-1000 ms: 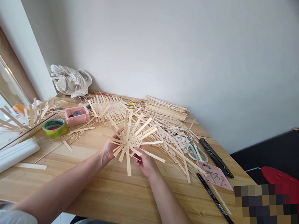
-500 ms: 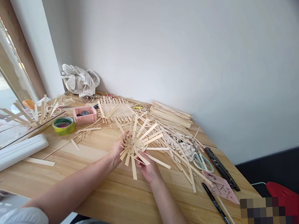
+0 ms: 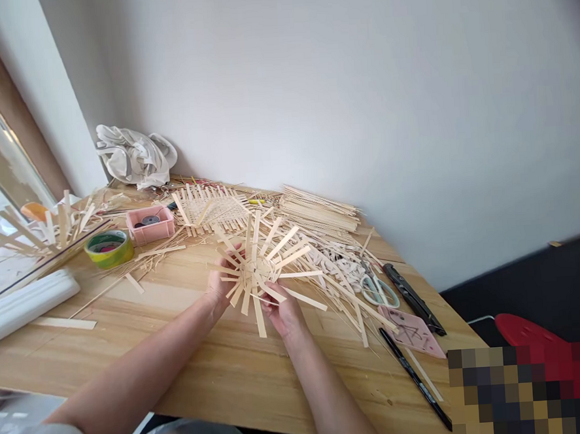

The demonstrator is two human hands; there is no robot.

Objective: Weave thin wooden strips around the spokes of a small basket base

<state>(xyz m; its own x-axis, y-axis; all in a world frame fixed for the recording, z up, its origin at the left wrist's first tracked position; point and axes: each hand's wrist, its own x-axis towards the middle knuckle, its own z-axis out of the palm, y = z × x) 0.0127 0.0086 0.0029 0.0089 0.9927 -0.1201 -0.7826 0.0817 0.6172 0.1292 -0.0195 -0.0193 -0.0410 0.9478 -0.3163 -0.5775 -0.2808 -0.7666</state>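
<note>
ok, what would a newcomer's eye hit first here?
A sunburst of pale woven strips, held by the left grip and right grip near the picture's middle. Next, the yellow-green tape roll beside the pink box on the wooden table's left, then the red object beyond its right edge.

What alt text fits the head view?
Two bare hands hold a round woven piece with radiating strips, over a wooden table. Behind it lie a flat woven mat and a stack of thin strips; scissors and a black pen are at right, a tape roll and pink box at left.
</note>
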